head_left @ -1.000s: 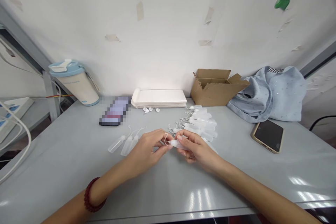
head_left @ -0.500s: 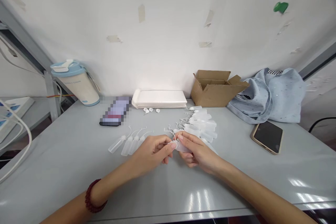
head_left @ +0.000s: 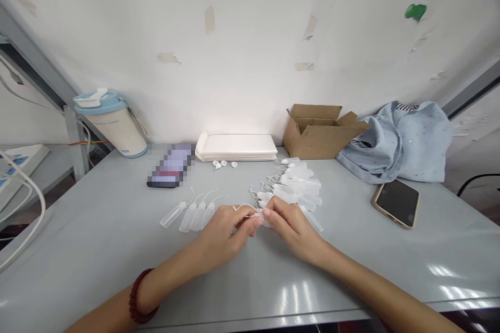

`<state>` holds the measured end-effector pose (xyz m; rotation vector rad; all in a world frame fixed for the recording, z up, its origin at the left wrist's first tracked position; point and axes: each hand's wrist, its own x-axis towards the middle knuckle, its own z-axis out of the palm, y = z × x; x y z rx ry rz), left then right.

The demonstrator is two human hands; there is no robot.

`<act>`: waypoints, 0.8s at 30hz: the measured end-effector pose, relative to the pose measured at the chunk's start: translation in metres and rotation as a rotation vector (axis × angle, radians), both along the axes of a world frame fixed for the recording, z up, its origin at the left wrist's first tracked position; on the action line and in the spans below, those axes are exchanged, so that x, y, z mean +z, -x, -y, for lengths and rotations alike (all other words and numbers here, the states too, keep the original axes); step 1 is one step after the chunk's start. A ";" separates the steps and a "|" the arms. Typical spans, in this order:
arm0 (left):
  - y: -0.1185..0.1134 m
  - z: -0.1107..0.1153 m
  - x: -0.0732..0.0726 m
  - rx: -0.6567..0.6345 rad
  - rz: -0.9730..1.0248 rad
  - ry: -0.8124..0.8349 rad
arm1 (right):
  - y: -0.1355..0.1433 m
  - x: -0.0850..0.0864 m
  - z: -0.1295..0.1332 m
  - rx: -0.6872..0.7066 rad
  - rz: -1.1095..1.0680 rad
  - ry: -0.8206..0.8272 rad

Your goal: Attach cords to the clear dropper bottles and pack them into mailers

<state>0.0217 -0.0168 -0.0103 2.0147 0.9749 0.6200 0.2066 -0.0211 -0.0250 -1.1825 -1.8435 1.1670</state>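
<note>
Between my two hands is a small translucent squeeze bottle point(head_left: 259, 213) with a thin curved strap, mostly covered by fingers. My left hand point(head_left: 228, 231) is closed, thumb and forefinger pinching the bottle's nozzle end. From the other side, my right hand point(head_left: 295, 226) grips it by thumb and fingertips, hiding most of the body. Left of my hands, several like bottles point(head_left: 188, 217) lie in a rough row, thin strapped caps pointing away from me. A heap of more such bottles point(head_left: 300, 183) lies just beyond my right hand.
Small white caps point(head_left: 223, 164) lie before a stack of white packets point(head_left: 240, 145). An open cardboard box point(head_left: 318, 140) and a blue cloth bag point(head_left: 417, 145) stand at back right, a phone point(head_left: 397, 204) nearer. At left are a tumbler point(head_left: 117, 127) and another phone point(head_left: 170, 166).
The squeeze bottle has turned slightly and its strap now bends over toward my left hand. My right fingers have shifted closer to the nozzle end, covering more of the bottle.
</note>
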 end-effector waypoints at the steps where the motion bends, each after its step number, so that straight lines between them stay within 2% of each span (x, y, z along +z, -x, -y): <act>1: 0.000 0.001 -0.003 -0.015 -0.058 -0.157 | 0.000 0.001 -0.001 0.008 -0.056 0.100; 3: 0.001 0.001 -0.010 -0.062 -0.156 -0.448 | 0.001 0.003 -0.003 0.044 -0.151 0.325; 5: 0.002 0.001 -0.016 -0.094 -0.210 -0.633 | 0.001 0.003 -0.005 0.077 -0.214 0.502; 8: 0.002 0.000 -0.019 -0.084 -0.192 -0.686 | 0.001 0.001 -0.006 0.060 -0.248 0.545; 10: 0.002 0.001 -0.015 -0.055 -0.124 -0.570 | 0.002 0.000 -0.004 0.001 -0.218 0.421; 14: -0.001 0.002 0.000 0.002 -0.067 -0.204 | 0.002 -0.001 0.000 -0.105 -0.007 -0.043; 19: -0.002 0.000 0.010 0.017 0.072 0.182 | -0.001 -0.004 0.001 -0.023 0.155 -0.458; 22: 0.000 -0.004 0.009 0.066 0.180 0.341 | -0.003 -0.008 0.000 0.009 0.286 -0.763; 24: 0.001 -0.006 0.008 0.059 0.210 0.399 | -0.003 -0.008 -0.001 0.019 0.352 -0.858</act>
